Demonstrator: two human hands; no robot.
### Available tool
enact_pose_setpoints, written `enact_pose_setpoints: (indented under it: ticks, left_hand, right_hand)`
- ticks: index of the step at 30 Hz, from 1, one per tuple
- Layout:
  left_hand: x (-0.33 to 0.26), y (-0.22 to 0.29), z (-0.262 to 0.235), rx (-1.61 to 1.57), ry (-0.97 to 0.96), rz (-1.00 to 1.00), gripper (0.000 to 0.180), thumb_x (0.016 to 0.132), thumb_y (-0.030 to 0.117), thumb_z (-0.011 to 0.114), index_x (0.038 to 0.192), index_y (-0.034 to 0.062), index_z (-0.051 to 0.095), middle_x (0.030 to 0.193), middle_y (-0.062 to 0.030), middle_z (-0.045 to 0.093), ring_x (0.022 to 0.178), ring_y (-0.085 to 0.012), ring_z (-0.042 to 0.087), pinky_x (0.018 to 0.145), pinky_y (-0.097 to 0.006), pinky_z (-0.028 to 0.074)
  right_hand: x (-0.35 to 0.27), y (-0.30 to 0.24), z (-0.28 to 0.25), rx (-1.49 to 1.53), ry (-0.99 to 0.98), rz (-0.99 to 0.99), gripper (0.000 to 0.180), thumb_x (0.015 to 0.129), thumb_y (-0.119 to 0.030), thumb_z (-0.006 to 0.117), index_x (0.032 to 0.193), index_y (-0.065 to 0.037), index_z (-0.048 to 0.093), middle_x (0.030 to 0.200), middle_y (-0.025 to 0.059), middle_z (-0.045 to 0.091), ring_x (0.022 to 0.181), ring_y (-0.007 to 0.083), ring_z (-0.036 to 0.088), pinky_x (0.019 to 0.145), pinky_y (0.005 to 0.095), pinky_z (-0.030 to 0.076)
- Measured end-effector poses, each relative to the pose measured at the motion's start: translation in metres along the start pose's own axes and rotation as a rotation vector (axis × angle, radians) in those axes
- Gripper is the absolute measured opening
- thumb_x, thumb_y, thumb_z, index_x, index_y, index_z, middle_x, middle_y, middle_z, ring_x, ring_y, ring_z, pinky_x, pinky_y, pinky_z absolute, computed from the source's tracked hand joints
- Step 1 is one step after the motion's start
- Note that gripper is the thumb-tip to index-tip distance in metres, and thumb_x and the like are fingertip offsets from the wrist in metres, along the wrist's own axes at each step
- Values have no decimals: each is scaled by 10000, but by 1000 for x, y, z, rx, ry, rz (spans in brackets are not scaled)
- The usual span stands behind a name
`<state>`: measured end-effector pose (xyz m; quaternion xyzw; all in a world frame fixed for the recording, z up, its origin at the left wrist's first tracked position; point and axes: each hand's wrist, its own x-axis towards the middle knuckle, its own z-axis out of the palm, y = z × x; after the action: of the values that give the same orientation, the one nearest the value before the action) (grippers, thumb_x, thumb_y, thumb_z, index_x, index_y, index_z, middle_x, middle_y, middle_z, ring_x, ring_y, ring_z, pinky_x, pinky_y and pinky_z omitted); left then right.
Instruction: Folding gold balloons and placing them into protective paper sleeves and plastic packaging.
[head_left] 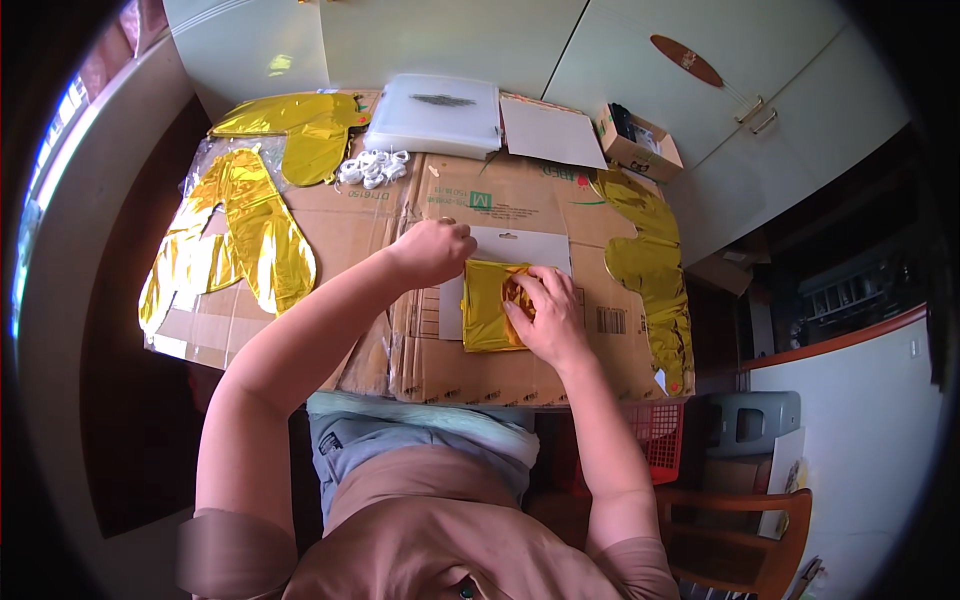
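A folded gold foil balloon [490, 325] lies on a white card [548, 250] with a hang slot, on the cardboard-covered table in front of me. My right hand [550, 320] rests on the foil's right part, thumb and fingers closing on a crumpled bit of it. Just beyond the foil's upper left corner is my left hand [432, 252], its fingers curled together over the card's left edge. Whatever those fingers may hold is hidden.
Flat gold foil balloons lie at the left [265, 235], far left [315, 150] and right [645, 255]. White ribbon coils [374, 168] sit by a translucent plastic case [430, 120]. Beyond are a grey board [552, 132] and a small open box [640, 155], against pale cabinets [450, 40].
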<state>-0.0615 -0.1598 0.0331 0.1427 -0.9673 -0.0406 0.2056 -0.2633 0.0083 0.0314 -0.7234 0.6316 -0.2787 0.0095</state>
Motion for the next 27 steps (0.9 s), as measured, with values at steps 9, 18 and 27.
enact_pose_setpoints:
  ticks: [9, 18, 27]
  left_hand:
    - [0, 1, 2, -175, 38, -152, 84, 784, 101, 641, 789, 29, 597, 842, -137, 622, 750, -368, 640, 693, -461, 546]
    - [0, 7, 2, -142, 52, -127, 103, 808, 125, 649, 838, 36, 605, 853, -139, 620, 757, -373, 645, 682, -475, 548]
    - [15, 25, -12, -2, -115, -265, 259, 811, 283, 706, 928, 60, 646, 835, -131, 672, 782, -324, 673, 710, -432, 537]
  right_hand:
    - [1, -2, 3, -32, -6, 2, 371, 845, -214, 726, 1161, -36, 649, 1206, 157, 567, 1185, 363, 512, 1045, 459, 413]
    - [16, -12, 5, -209, 23, 98, 287, 939, -235, 586, 1136, -50, 682, 1039, 145, 556, 990, 340, 522, 913, 465, 430]
    - [16, -7, 17, -251, 60, 80, 351, 914, -225, 608, 1219, -54, 634, 1006, 144, 542, 981, 342, 524, 900, 478, 429]
